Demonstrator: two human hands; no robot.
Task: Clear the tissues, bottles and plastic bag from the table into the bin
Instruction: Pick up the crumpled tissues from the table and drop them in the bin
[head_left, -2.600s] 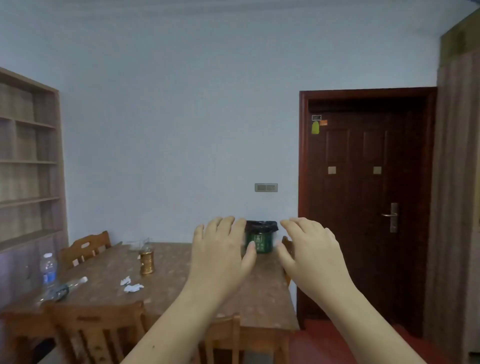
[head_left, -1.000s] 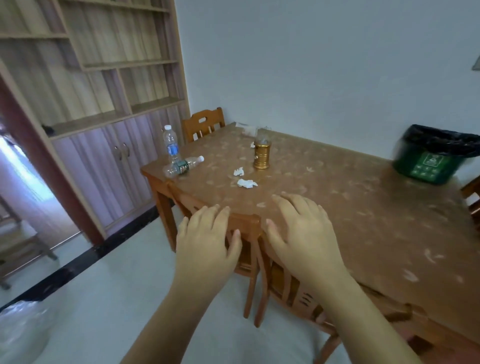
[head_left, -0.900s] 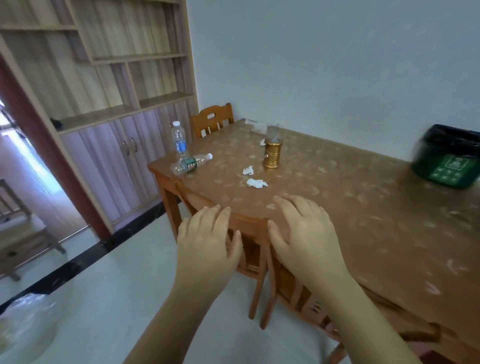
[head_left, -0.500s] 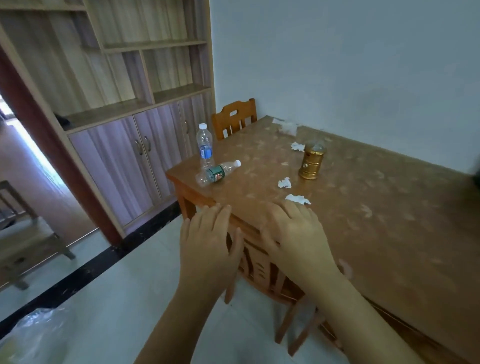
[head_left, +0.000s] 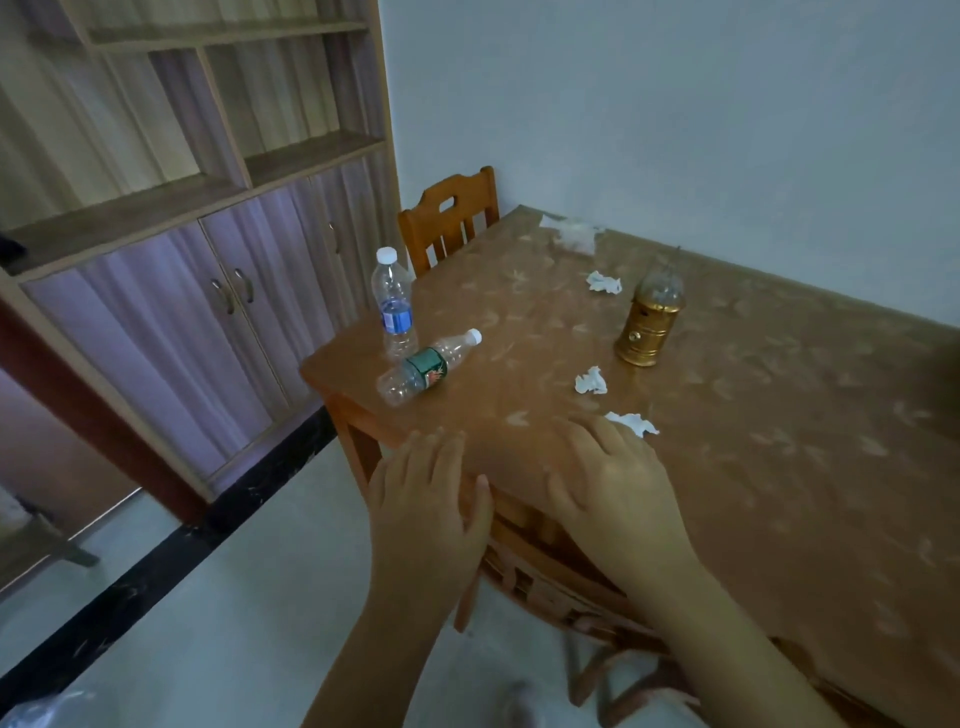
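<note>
**A:** Where do I start?

**B:** With the crumpled white tissue (head_left: 634, 422) just past your right hand (head_left: 613, 478), since your fingertips are nearly on it. Both hands are spread flat and hold nothing. Your left hand (head_left: 426, 499) is at the edge of the brown patterned table (head_left: 779, 467). Pinch the tissue lightly from above.

**A:** And the bottles?

**B:** They're at the left corner — the upright blue-labelled clear plastic bottle (head_left: 396, 306) and the green-labelled clear bottle (head_left: 426, 366) on its side. Take those with your left. The bin's out of view, so find it before you carry anything.

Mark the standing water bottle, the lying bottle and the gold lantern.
standing water bottle (head_left: 397, 317), head view, blue label.
lying bottle (head_left: 427, 367), head view, green label.
gold lantern (head_left: 645, 332), head view, gold body.
</note>
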